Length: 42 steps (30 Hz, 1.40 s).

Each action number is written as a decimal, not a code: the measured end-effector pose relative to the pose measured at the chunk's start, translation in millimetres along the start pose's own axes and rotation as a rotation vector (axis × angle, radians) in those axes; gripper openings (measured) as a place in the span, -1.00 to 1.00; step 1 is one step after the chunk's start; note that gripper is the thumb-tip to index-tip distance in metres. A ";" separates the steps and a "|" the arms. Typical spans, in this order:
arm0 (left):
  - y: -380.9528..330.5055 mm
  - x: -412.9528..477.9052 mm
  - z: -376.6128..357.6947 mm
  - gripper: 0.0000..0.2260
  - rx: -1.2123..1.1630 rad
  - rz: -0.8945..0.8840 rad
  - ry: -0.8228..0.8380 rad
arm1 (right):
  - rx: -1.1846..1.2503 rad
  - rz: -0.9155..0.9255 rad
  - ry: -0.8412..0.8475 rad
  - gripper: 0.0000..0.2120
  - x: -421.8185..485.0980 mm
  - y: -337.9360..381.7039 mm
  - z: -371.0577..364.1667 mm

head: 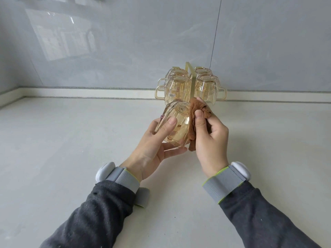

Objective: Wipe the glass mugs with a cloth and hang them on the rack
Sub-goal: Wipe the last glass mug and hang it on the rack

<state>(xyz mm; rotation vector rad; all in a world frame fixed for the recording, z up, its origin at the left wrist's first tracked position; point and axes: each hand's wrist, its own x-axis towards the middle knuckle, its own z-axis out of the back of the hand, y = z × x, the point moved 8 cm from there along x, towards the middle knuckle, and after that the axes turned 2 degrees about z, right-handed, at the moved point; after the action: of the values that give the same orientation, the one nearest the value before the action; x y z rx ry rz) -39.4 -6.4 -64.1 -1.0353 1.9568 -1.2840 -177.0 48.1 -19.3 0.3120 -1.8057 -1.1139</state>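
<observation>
Pale countertop [71, 140] meets a grey wall, and at its far edge a brass rack [189, 76] holds four amber glass mugs upside down. Nearer, the left hand [152, 149] grips a fifth mug [176, 122], thumb and fingers curled round it. At its right side the right hand [209, 140] pinches a brown cloth [192, 122] against the glass.

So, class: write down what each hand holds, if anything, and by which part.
The left hand holds the glass mug by its faceted body. The right hand pinches the brown cloth by its upper part, against the mug.
</observation>
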 end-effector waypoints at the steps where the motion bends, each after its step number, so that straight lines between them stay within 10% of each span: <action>1: -0.8 -0.5 -0.3 0.02 -0.005 -0.003 -0.004 | -0.001 -0.001 -0.003 -0.75 0.0 0.3 0.3; 18: -5.3 -4.7 -1.4 -0.50 -0.023 0.008 -0.109 | 0.008 -0.049 -0.021 -0.71 2.2 -10.3 1.2; 26: 3.9 -9.5 -0.7 -0.37 -0.305 0.195 -0.120 | 0.073 -0.127 -0.139 -0.71 6.2 -13.1 12.9; 42: 8.6 -12.5 -9.1 -0.51 -0.072 0.251 -0.084 | -0.094 -0.027 -0.019 -0.78 1.9 -4.7 3.0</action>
<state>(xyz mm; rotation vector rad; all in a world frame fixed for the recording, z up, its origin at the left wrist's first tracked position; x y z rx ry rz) -42.5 10.6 -68.1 -0.8320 2.0077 -1.0241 -181.6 46.0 -22.3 0.2715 -1.7638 -1.2209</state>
